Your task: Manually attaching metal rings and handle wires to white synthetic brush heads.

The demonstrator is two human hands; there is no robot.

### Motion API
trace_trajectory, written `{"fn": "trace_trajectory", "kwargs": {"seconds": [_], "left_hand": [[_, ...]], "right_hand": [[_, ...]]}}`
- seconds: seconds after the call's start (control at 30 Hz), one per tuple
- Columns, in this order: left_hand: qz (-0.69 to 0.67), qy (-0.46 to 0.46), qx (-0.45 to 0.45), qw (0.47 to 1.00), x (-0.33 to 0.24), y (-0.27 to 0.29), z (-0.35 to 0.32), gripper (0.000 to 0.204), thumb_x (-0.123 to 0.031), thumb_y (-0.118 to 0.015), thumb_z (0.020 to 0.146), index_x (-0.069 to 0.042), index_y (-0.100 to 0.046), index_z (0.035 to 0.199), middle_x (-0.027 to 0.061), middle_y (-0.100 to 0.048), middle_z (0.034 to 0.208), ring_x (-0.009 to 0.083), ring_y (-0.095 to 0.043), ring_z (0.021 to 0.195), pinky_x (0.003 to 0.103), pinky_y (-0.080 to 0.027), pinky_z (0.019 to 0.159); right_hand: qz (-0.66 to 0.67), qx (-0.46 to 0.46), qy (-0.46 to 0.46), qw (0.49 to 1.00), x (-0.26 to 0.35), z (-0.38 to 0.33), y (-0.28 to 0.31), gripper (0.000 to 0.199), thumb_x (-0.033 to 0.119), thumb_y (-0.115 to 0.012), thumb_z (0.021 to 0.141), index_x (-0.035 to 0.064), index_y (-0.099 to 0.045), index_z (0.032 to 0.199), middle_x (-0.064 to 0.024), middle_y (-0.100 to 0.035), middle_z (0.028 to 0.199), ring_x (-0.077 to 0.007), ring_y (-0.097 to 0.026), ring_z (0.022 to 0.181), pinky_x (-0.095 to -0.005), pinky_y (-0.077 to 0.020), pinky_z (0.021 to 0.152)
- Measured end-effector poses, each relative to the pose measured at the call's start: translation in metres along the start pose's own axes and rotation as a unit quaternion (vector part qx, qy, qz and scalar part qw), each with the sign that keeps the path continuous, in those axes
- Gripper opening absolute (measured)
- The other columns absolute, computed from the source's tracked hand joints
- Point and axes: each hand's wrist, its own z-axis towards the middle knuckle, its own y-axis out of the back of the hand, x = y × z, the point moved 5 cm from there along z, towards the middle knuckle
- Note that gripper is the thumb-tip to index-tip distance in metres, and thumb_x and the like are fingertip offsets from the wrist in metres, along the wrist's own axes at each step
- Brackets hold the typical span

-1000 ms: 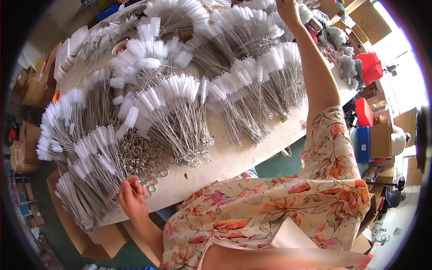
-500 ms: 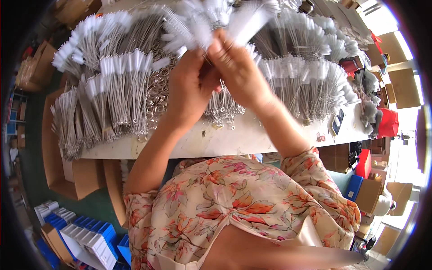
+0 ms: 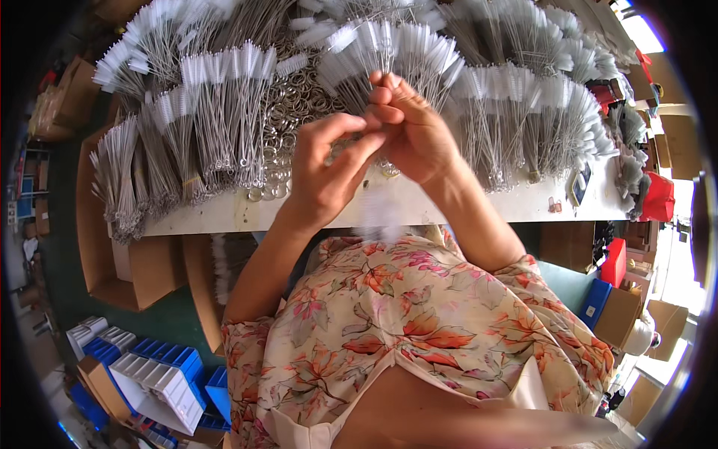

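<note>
The brush bunches [image 3: 228, 116] lie on the worktop [image 3: 217, 219] with looped ends toward the person, and metal rings [image 3: 293, 101] are heaped between them, probably for easy reach. At the centre, the right hand [image 3: 422, 138] pinches its fingertips together, the left hand [image 3: 321, 168] curls beside it; which one grips something, I cannot tell. Below them is one brush [image 3: 380, 215], its head white and blurred.

Green floor [image 3: 183, 322]; pale worktable [image 3: 217, 217]; bright light [image 3: 694, 258] at right
</note>
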Motion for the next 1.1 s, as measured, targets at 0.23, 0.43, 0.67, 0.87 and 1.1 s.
{"fn": "trace_trajectory", "kwargs": {"seconds": [0.23, 0.43, 0.67, 0.87, 1.1], "left_hand": [[-0.281, 0.161, 0.167, 0.931, 0.007, 0.021, 0.012, 0.112, -0.042, -0.079, 0.063, 0.0, -0.009, 0.14, 0.0203, -0.024, 0.139, 0.0307, -0.043, 0.117, 0.04, -0.038, 0.094], [-0.343, 0.277, 0.189, 0.877, 0.011, 0.037, -0.036, 0.056, -0.028, -0.077, 0.067, -0.004, -0.05, 0.111, 0.013, -0.054, 0.108, 0.0244, -0.054, 0.098, 0.035, -0.045, 0.08], [-0.185, 0.063, 0.185, 0.963, -0.027, 0.024, -0.019, 0.021, -0.017, -0.074, 0.068, -0.007, -0.059, 0.078, 0.0048, -0.059, 0.082, 0.0204, -0.056, 0.073, 0.032, -0.046, 0.063], [0.139, 0.039, 0.275, 0.95, 0.061, 0.003, -0.021, 0.018, -0.004, -0.071, 0.065, -0.008, -0.065, 0.082, 0.0022, -0.059, 0.095, 0.0223, -0.053, 0.096, 0.034, -0.042, 0.085], [0.094, 0.057, 0.241, 0.964, 0.082, -0.001, -0.017, 0.015, -0.004, -0.071, 0.065, -0.006, -0.066, 0.078, 0.0037, -0.059, 0.092, 0.0218, -0.054, 0.094, 0.033, -0.044, 0.079]], "right_hand": [[-0.627, 0.152, 0.072, 0.761, -0.027, -0.029, -0.038, 0.012, 0.007, -0.054, 0.085, 0.0008, -0.062, 0.091, -0.0035, -0.062, 0.074, -0.008, -0.055, 0.065, -0.024, -0.0457, 0.059], [-0.535, 0.152, -0.093, 0.826, -0.033, -0.047, -0.023, 0.011, 0.01, -0.056, 0.084, 0.0002, -0.062, 0.087, -0.0053, -0.061, 0.071, -0.0124, -0.058, 0.064, -0.0255, -0.0464, 0.058], [-0.407, 0.186, -0.374, 0.813, -0.031, -0.07, 0.001, 0.019, 0.022, -0.058, 0.087, 0.0032, -0.062, 0.087, -0.0011, -0.06, 0.07, -0.0057, -0.049, 0.055, -0.0196, -0.0382, 0.047], [-0.962, 0.103, -0.035, 0.252, 0.004, -0.08, 0.05, 0.011, 0.015, -0.058, 0.083, 0.005, -0.062, 0.085, -0.0043, -0.063, 0.073, -0.0192, -0.061, 0.06, -0.034, -0.0461, 0.054], [-0.745, 0.031, 0.045, 0.665, -0.004, -0.062, 0.043, 0.014, 0.012, -0.058, 0.084, 0.0041, -0.063, 0.094, -0.0065, -0.062, 0.073, -0.0133, -0.057, 0.057, -0.0278, -0.0442, 0.05]]}}
